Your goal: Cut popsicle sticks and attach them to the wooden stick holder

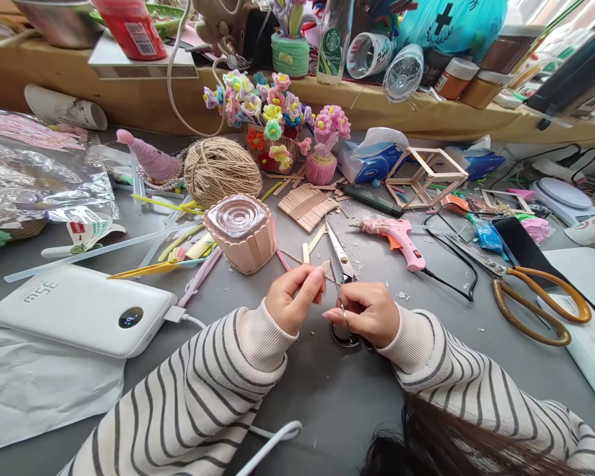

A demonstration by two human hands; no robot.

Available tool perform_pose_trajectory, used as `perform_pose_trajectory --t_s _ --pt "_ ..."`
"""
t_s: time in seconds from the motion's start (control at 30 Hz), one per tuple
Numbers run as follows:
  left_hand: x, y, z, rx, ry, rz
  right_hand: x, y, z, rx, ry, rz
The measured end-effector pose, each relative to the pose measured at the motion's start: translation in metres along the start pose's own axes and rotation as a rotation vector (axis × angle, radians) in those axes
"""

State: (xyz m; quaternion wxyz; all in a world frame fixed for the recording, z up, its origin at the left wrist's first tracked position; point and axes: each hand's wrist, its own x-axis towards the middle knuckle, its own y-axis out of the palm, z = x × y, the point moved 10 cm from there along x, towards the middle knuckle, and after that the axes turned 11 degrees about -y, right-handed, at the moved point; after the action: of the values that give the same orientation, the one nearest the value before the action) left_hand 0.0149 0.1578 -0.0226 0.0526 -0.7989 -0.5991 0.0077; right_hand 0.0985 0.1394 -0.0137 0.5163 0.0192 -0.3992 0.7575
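My left hand is closed in a pinch on a small wooden stick just above the grey table. My right hand grips the handles of a pair of silver scissors, whose blades point away from me and sit right beside the stick's far end. A pink pot of wooden sticks with a clear lid stands just beyond my left hand. A stack of wooden sticks lies behind the scissors.
A pink glue gun lies to the right, gold-handled scissors farther right. A white power bank sits at left, a twine ball and pipe-cleaner flowers behind. A wooden stick cube frame stands at back right.
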Motion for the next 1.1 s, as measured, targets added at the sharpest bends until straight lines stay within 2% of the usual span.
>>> perform_pose_trajectory --t_s 0.33,0.43,0.73,1.1 --pt "0.000 0.004 0.003 0.022 -0.043 0.014 0.000 -0.002 0.006 -0.042 -0.062 -0.041" --pt "-0.002 0.003 0.001 0.002 -0.026 -0.003 -0.001 -0.002 0.002 -0.027 -0.016 -0.046" --pt "-0.002 -0.001 0.001 -0.041 -0.041 -0.040 -0.005 0.009 -0.005 0.066 0.082 0.076" --pt "-0.002 0.001 -0.001 0.006 -0.014 -0.007 -0.004 0.007 -0.004 0.067 0.061 0.070"
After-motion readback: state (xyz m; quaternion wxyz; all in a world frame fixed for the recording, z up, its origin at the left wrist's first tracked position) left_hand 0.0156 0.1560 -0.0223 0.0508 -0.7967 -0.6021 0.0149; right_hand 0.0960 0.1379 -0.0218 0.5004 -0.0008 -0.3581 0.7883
